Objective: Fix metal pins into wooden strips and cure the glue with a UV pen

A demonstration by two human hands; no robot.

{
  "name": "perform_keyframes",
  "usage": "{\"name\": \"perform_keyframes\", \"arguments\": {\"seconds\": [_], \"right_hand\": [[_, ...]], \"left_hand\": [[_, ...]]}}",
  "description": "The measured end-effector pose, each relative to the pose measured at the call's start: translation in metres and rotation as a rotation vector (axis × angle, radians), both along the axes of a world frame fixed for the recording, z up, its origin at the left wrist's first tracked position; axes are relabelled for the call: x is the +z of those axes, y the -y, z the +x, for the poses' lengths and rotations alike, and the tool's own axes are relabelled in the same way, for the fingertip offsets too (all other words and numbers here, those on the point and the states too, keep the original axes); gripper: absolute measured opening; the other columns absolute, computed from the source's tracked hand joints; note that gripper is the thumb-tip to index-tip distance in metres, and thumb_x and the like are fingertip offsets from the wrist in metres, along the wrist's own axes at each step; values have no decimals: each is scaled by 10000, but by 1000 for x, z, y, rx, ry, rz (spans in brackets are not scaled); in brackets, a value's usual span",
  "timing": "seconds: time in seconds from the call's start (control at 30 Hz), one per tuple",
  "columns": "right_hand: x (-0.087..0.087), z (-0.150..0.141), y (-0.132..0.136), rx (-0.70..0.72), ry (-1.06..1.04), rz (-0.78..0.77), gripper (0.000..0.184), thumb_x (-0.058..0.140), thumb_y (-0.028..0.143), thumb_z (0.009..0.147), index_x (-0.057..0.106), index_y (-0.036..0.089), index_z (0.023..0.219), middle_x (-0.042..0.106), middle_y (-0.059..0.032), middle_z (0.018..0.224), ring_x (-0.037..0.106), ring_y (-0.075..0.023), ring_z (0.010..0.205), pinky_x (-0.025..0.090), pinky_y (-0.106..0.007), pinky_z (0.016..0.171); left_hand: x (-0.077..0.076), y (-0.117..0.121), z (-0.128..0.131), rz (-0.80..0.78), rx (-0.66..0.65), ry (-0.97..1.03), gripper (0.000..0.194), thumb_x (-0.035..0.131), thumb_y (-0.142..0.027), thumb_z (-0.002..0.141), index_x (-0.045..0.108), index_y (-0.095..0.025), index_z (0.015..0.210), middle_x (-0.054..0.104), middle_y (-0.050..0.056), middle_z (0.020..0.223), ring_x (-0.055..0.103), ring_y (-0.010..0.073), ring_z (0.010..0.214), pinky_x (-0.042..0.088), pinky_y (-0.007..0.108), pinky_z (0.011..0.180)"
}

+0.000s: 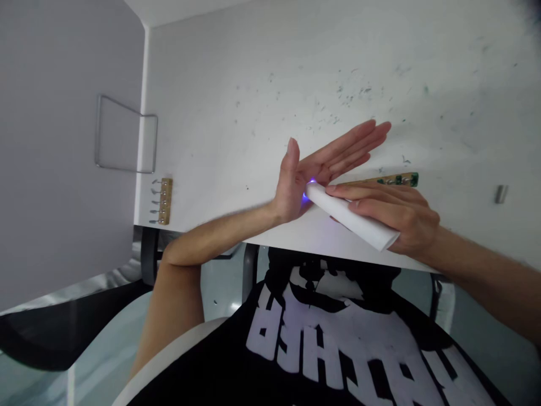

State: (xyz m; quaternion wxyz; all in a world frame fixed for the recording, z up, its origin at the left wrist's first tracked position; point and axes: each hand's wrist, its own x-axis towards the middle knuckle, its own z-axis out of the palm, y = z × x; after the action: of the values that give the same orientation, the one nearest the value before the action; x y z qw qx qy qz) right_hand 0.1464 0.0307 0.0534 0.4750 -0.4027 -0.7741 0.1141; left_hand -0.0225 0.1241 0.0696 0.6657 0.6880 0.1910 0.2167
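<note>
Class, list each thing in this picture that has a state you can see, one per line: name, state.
Left hand: open, fingers extended, thumb spread.
Right hand: closed on the white tube.
White tube: held at a slant, blue-violet light glowing at the end by the left palm.
White tabletop: speckled with marks.
Green-ended strip: partly hidden.

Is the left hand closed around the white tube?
No, the left hand is open with fingers extended, and the right hand holds the white tube.
</note>
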Motion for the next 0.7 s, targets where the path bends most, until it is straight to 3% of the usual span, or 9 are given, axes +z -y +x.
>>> {"name": "perform_keyframes", "arguments": {"seconds": [0.1, 0.2, 0.43, 0.7], "right_hand": [[-4, -1, -3, 36, -12, 106, 338, 727, 52, 800, 599, 171, 1088, 671, -94, 1339, 718, -199, 1172, 673, -335, 949], [-5, -1, -4, 37, -5, 140, 356, 729, 49, 798, 600, 183, 1102, 662, -83, 1357, 720, -195, 1166, 683, -340, 927], [0, -1, -3, 31, 18, 120, 308, 702, 104, 849, 593, 215, 1115, 668, -66, 1349, 714, -182, 1180, 688, -344, 891], [1, -1, -2, 31, 25, 84, 308, 718, 100, 838, 590, 199, 1099, 685, -77, 1314, 713, -183, 1184, 685, -338, 904]], "left_hand": [[-2, -1, -1, 23, 6, 3, 1031, -237, -793, 890, 279, -291, 1628, 364, 11, 1689, 318, 312, 1596, 460, 519, 1225], [-2, -1, -1, 36, 14, -33, 1065, -222, -823, 870, 279, -271, 1631, 359, 35, 1693, 321, 331, 1592, 486, 515, 1204], [1, 0, -1, 11, 14, 46, 1018, -222, -772, 912, 329, -278, 1611, 392, 3, 1676, 349, 284, 1584, 436, 504, 1253], [-1, -1, -1, -19, 15, 46, 1051, -215, -809, 882, 341, -290, 1608, 387, -5, 1681, 334, 290, 1590, 411, 513, 1269]]}}
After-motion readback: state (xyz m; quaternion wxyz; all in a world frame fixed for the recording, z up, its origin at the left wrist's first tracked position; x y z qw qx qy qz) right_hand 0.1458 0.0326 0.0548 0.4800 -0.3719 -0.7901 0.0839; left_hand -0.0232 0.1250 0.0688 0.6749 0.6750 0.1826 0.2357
